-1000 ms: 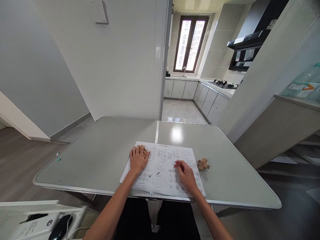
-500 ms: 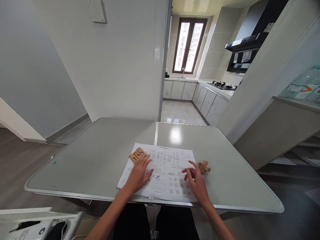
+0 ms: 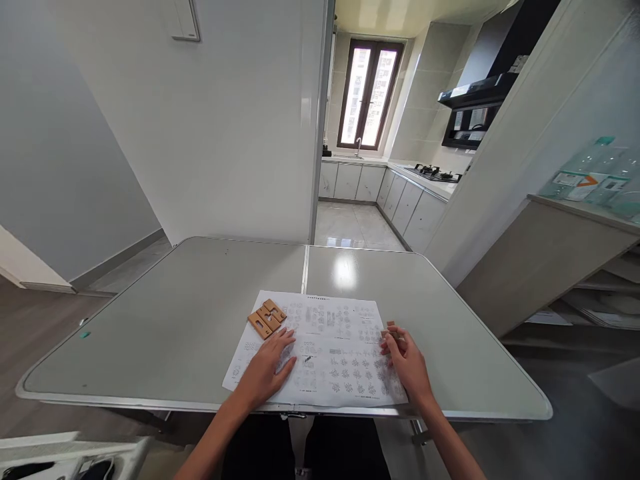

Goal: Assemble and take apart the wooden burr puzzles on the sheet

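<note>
A printed sheet of paper (image 3: 320,380) with rows of small diagrams lies near the table's front edge. My left hand (image 3: 265,370) rests on its left part, palm down with fingers spread, holding nothing. Just beyond those fingertips sit flat wooden puzzle pieces (image 3: 269,317) with cut-out notches, side by side on the paper's upper left corner. At the sheet's right edge, the fingers of my right hand (image 3: 409,367) are closed around a small interlocking wooden puzzle (image 3: 391,325). Most of that puzzle is hidden by the fingers.
The pale table (image 3: 200,300) has a seam down its middle and a metal rim. A small green bit (image 3: 85,335) lies near its left edge. Plastic bottles (image 3: 595,170) stand on a shelf unit at the right. A white bin-like container (image 3: 65,447) is at lower left.
My right hand has moved onto the interlocking wooden puzzle and closed on it. My left hand has drawn back from the flat wooden pieces, leaving them uncovered. The view has shifted slightly.
</note>
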Tool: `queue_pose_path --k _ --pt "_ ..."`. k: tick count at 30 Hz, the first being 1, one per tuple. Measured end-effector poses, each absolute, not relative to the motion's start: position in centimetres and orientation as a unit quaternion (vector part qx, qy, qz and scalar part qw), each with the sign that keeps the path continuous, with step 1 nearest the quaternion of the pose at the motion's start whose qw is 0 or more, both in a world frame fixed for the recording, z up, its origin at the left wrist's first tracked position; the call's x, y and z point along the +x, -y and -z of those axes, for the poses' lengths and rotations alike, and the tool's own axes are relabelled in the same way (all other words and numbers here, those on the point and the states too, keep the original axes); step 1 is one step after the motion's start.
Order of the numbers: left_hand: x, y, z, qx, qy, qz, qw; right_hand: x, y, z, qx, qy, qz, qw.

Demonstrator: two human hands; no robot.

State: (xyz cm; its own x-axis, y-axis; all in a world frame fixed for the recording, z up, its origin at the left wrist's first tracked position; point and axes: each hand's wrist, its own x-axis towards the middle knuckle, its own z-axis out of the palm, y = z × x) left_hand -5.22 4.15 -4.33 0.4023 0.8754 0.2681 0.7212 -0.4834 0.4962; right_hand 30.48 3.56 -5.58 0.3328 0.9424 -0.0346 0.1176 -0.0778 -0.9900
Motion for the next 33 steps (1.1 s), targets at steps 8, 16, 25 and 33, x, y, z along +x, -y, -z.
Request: queue_pose_path --k 8,16,25,33 --pt "-1.9 -3.0 2.8 0.751 -0.495 -0.358 0.252 25.5 -1.9 4.9 -0.475 0.406 -0.564 0.539" --pt "2.1 -3.0 1.6 0.689 -0.411 -0.313 0.508 21.1 -1.7 5.0 -0.381 0.448 -0.669 0.455" --pt "1.8 -3.0 2.3 0.673 -0.435 -0.334 0.496 21.0 -2.2 5.6 -0.411 0.526 -0.58 0.467" --pt "2.1 -2.9 2.2 0.687 -0.441 -0.334 0.471 20.8 -1.8 5.8 -0.425 0.54 -0.549 0.476"
